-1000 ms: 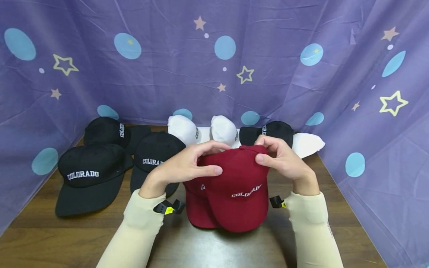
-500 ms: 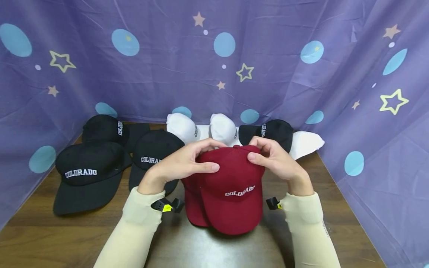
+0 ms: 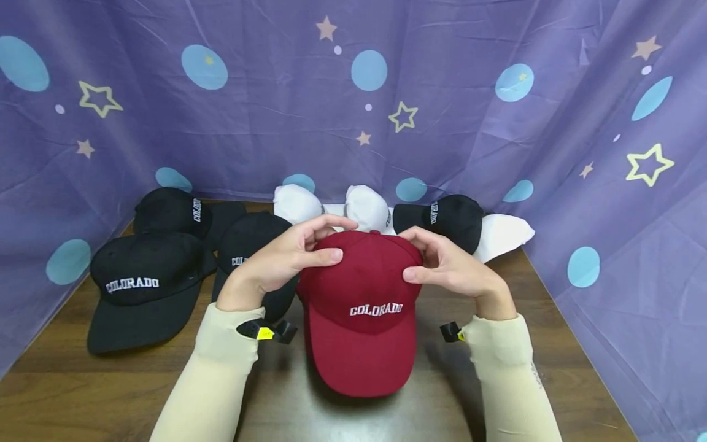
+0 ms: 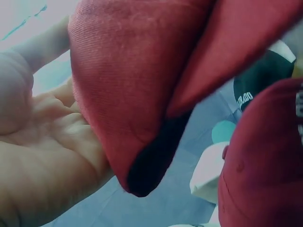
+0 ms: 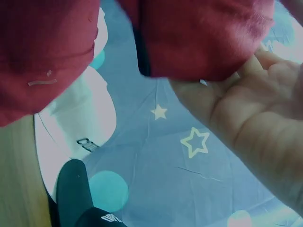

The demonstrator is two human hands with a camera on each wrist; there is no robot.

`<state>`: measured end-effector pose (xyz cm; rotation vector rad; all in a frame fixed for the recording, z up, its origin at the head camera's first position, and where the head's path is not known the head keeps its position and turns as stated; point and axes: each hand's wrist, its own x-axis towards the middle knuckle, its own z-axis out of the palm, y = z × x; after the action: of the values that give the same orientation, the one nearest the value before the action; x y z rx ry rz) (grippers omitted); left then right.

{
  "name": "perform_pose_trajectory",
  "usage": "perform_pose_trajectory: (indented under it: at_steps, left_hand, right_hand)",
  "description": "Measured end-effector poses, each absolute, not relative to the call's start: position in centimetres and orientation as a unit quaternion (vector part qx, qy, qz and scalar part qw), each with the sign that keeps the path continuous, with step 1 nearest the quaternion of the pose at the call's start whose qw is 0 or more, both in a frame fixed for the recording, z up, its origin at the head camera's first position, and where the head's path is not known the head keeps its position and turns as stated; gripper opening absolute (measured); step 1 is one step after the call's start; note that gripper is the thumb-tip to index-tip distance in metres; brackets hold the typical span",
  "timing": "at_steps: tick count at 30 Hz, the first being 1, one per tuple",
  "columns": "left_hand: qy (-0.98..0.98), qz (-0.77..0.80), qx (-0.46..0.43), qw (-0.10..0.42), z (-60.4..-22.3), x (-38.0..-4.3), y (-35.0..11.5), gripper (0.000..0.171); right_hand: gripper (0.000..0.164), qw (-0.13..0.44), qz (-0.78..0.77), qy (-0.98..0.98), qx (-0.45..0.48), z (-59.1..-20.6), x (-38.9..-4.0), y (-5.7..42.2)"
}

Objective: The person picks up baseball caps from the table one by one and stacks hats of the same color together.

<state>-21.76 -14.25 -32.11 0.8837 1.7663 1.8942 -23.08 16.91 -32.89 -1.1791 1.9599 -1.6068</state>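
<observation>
Both hands hold a red baseball cap (image 3: 361, 276) with white COLORADO lettering, its brim toward me. My left hand (image 3: 287, 255) grips the crown's upper left, thumb in front and fingers behind. On the upper right, my right hand (image 3: 455, 264) grips it the same way. Another red cap (image 4: 265, 161) appears beyond the held one in the left wrist view; the held cap hides nearly all of it in the head view. The folded edge and dark inside of the held cap (image 4: 128, 71) hang beside my left palm.
Several black caps (image 3: 146, 270) lie at the left of the wooden table (image 3: 552, 380). White caps (image 3: 366, 209), a black cap (image 3: 453, 221) and a white brim (image 3: 502, 236) line the back. A purple patterned curtain (image 3: 458, 135) surrounds the table.
The held red cap has moved left and turned to face me more squarely, now covering most of the other red cap. Both hands have moved left with it.
</observation>
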Motion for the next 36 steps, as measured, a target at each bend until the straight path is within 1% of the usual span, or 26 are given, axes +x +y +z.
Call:
perform_pose_trajectory:
  at_steps: [3, 8, 11, 18, 21, 27, 32, 36]
  left_hand:
    - [0.634, 0.671, 0.320, 0.213, -32.3, -22.0, -14.5, 0.056]
    - [0.643, 0.628, 0.362, 0.248, -31.8, -21.6, -14.8, 0.073]
    - [0.669, 0.600, 0.360, 0.251, -31.6, -21.4, -15.0, 0.077]
    - [0.732, 0.564, 0.299, 0.238, -33.6, -22.9, -15.6, 0.066]
    - [0.741, 0.551, 0.296, 0.246, -34.2, -23.2, -15.8, 0.064]
    - [0.747, 0.537, 0.295, 0.259, -35.3, -23.7, -16.1, 0.064]
    - [0.750, 0.534, 0.285, 0.266, -36.0, -24.0, -16.3, 0.063]
    - [0.754, 0.528, 0.276, 0.275, -36.4, -24.1, -16.4, 0.060]
  right_hand:
    - [0.038, 0.176, -0.570, 0.694, -0.404, -33.1, -23.2, 16.8]
    - [0.034, 0.185, -0.584, 0.686, -0.392, -33.4, -23.4, 16.9]
    - [0.033, 0.193, -0.588, 0.686, -0.381, -33.6, -23.6, 16.9]
    - [0.033, 0.203, -0.547, 0.733, -0.350, -34.8, -24.4, 16.6]
    - [0.033, 0.209, -0.523, 0.756, -0.334, -35.2, -24.5, 16.5]
    - [0.037, 0.228, -0.487, 0.787, -0.304, -35.9, -24.7, 16.2]
    - [0.036, 0.232, -0.475, 0.795, -0.297, -36.5, -25.0, 16.1]
    - [0.036, 0.248, -0.468, 0.797, -0.291, -37.0, -25.3, 16.1]
